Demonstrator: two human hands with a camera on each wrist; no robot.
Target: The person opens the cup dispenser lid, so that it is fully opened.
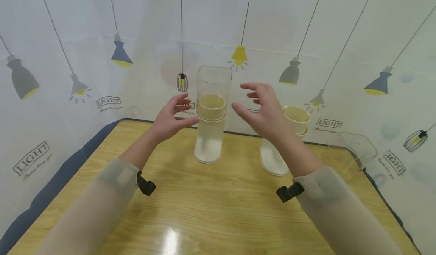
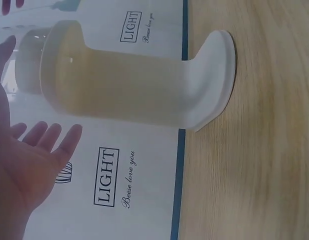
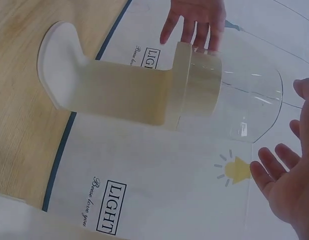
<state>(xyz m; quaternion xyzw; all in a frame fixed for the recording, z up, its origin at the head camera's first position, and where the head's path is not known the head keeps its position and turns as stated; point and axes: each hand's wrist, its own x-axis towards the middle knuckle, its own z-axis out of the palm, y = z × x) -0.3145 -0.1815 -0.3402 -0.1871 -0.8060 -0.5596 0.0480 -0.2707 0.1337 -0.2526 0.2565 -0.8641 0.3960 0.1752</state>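
A white stand (image 1: 208,143) with a flat foot and a cream ring at its top stands upright on the table. A clear open-topped cylinder (image 1: 214,77) sits upright in that ring. My left hand (image 1: 170,118) is spread at the left of the ring, thumb close to it; whether it touches is unclear. On the other side my right hand (image 1: 263,113) hangs with fingers apart, a gap between it and the cylinder. In the right wrist view the cylinder's wall (image 3: 249,105) lies between both hands, and neither holds it.
A second white stand (image 1: 272,158) with a cream ring (image 1: 298,118) stands to the right, partly behind my right forearm. A clear plastic piece (image 1: 354,145) lies at the table's right back edge. Behind the wooden table (image 1: 204,202) hangs a cloth (image 1: 146,58) printed with lamps.
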